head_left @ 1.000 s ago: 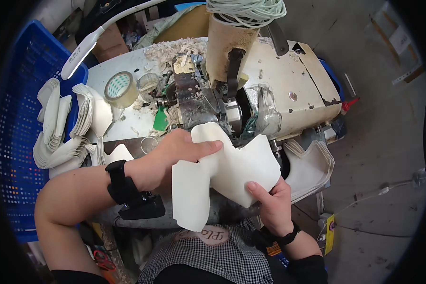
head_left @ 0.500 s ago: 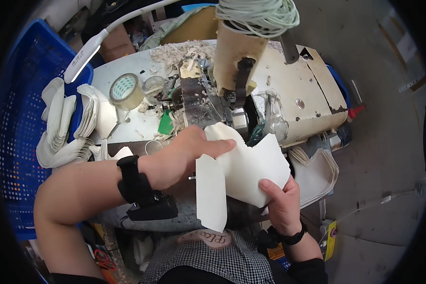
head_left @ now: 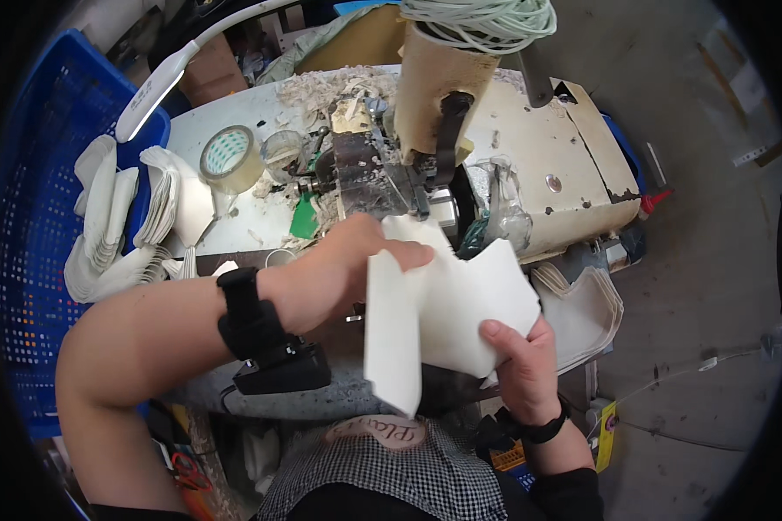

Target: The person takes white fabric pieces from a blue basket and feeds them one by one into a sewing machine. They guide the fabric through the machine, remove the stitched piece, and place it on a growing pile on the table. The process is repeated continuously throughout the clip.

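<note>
Both hands hold one white, leather-like cut piece [head_left: 465,300] with a V-shaped notch in its far edge and a strip folded down at its left. My left hand [head_left: 356,265] grips the piece's far left part, thumb on top and fingers hidden. At the near right corner, my right hand [head_left: 526,360] pinches it, thumb above and fingers beneath. The far left edge of the piece lies right by the working parts [head_left: 430,195] of a lint-covered machine [head_left: 447,87]. Whether it touches them is hard to see.
At left, stacks of white cut pieces [head_left: 104,217] rest by a blue basket [head_left: 52,122]. A tape roll [head_left: 232,161] sits on the machine table, beneath a lamp [head_left: 156,91]. More pieces [head_left: 582,308] lie at right. Scraps [head_left: 321,91] cover the far side.
The white piece and both hands have shifted slightly, the left side moving away toward the machine. The folded strip has swung a little and looks wider. The grip has stayed the same.
</note>
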`<control>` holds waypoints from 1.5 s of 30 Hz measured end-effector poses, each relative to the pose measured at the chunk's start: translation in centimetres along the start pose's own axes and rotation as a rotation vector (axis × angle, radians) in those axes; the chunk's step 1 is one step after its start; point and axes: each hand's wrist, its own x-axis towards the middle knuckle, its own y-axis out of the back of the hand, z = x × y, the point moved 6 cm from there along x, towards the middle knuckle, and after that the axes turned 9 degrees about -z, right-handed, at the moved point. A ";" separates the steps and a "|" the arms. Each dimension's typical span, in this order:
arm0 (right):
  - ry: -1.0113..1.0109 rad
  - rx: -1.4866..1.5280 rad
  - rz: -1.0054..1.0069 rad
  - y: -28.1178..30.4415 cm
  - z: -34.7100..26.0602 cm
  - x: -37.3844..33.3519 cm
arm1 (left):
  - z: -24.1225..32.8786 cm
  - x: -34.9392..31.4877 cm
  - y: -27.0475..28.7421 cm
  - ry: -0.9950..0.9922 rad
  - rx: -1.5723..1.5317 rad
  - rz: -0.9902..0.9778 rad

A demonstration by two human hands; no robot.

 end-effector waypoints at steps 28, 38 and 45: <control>-0.417 0.094 -0.648 -10.2 2.8 -0.4 | 7.5 -1.2 6.2 0.024 1.078 -0.202; -0.404 0.136 -0.564 -11.9 0.8 1.3 | 8.5 1.1 6.3 -0.162 1.067 -0.174; -0.092 -0.378 -0.407 -7.5 -1.4 0.5 | 7.7 2.2 4.4 -0.392 1.051 -0.056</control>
